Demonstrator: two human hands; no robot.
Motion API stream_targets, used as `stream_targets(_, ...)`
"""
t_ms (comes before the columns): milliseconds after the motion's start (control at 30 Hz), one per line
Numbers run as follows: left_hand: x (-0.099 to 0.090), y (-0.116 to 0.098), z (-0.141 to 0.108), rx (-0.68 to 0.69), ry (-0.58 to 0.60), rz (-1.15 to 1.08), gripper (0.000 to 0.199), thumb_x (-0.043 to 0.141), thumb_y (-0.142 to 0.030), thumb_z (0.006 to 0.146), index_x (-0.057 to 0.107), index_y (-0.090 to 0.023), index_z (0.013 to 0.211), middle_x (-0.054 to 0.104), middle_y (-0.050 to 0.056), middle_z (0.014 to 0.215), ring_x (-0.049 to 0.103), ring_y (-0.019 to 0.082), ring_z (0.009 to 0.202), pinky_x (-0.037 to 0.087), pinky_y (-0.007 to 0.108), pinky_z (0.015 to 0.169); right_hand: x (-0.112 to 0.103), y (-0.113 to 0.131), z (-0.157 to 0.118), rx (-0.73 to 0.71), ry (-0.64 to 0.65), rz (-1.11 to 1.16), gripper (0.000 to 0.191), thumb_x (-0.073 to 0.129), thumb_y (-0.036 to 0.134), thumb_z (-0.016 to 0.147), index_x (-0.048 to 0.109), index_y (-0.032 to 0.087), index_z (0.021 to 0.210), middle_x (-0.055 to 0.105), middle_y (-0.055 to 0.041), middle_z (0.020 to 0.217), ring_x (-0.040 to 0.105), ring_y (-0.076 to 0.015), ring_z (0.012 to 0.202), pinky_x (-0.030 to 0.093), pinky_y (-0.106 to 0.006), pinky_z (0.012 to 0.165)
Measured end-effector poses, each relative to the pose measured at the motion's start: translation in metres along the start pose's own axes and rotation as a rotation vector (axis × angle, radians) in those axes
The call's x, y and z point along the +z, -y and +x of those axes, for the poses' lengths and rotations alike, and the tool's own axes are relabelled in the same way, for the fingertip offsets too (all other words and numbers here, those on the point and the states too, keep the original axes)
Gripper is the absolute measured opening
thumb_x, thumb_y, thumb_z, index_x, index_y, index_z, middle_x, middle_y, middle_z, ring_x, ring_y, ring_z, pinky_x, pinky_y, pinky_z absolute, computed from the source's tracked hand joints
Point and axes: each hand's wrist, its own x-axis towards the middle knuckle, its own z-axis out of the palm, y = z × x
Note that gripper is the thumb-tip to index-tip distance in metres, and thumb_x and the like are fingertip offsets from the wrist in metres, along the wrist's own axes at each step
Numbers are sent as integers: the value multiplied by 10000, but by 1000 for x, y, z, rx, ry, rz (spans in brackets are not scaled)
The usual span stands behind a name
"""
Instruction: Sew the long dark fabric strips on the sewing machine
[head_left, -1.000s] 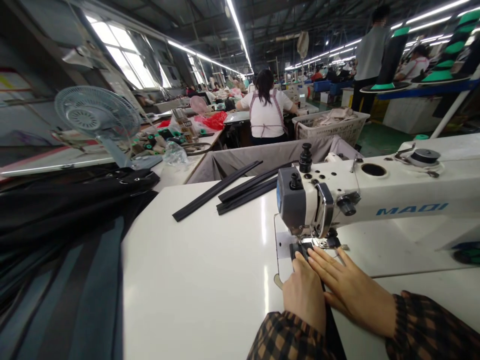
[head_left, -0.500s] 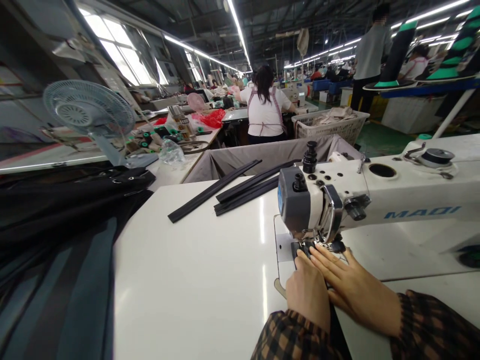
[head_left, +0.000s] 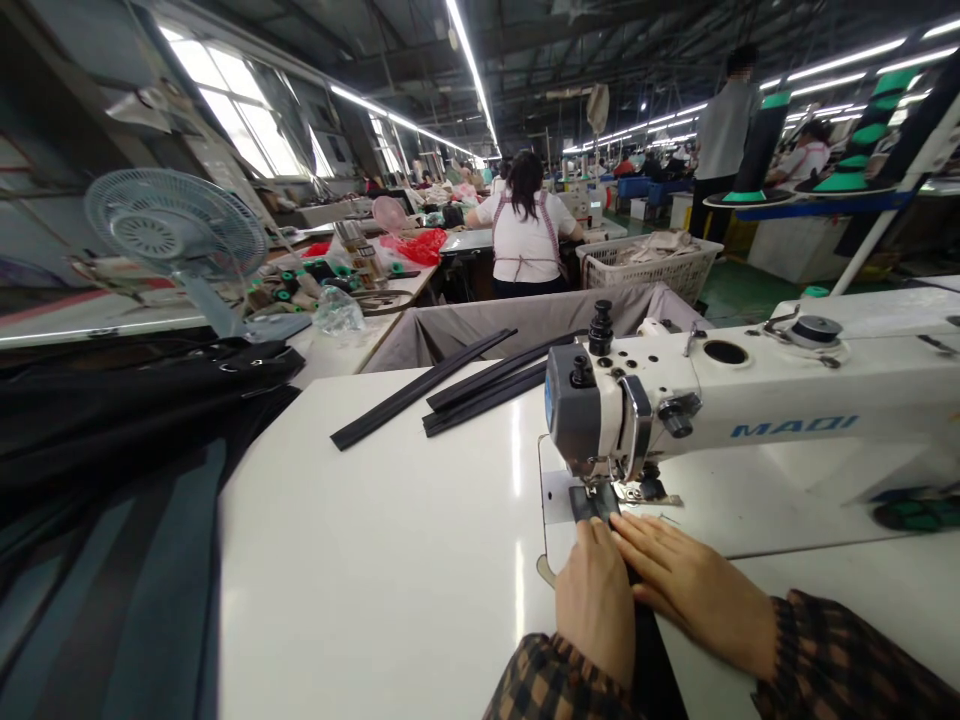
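Observation:
A black fabric strip (head_left: 657,668) runs from the front edge of the table up to the sewing machine (head_left: 750,400), where its far end (head_left: 598,502) lies beneath the presser foot. My left hand (head_left: 596,598) is closed, with its fingers bent down on the strip just in front of the foot. Beside it, my right hand (head_left: 694,588) rests flat, its stretched fingertips pressing on the strip's right edge. Both hands partly cover the fabric between them.
Several loose black strips (head_left: 420,390) lie on the white table (head_left: 360,560) left of the machine head. Dark garments (head_left: 127,560) are heaped along the left edge. A fan (head_left: 176,230) stands behind them. Ahead, a co-worker (head_left: 525,230) sits near a white basket (head_left: 652,270).
My hands have slid slightly back from the presser foot, so more of the fabric under it shows. The camera view has turned a little to the right.

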Motion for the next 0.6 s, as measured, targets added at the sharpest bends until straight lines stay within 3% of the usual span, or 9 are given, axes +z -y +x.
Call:
stream_targets(200, 12, 1, -15, -15, -26, 9, 358, 292, -41, 823, 413, -113, 1152, 527, 118, 1031, 572, 204, 867, 480, 341, 713, 1, 6, -8, 12, 21, 6, 414, 397, 287, 873, 392, 137, 1259, 374, -66, 1328, 350, -176, 1209, 360, -355, 989)
stream_targets(367, 4, -3, -6, 43, -7, 74, 392, 329, -16, 789, 398, -62, 1173, 512, 144, 1066, 558, 214, 912, 472, 334, 763, 3, 2, 1, 25, -32, 7, 376, 415, 246, 857, 440, 155, 1221, 439, -60, 1286, 399, -186, 1173, 390, -370, 951)
stream_targets(600, -1, -1, 8, 24, -46, 97, 346, 359, -38, 786, 452, -86, 1116, 508, 127, 1023, 560, 214, 908, 471, 319, 745, 3, 1, 12, 93, -145, -61, 300, 422, 242, 864, 497, 212, 1152, 511, -4, 1223, 471, -149, 1090, 368, -363, 903)
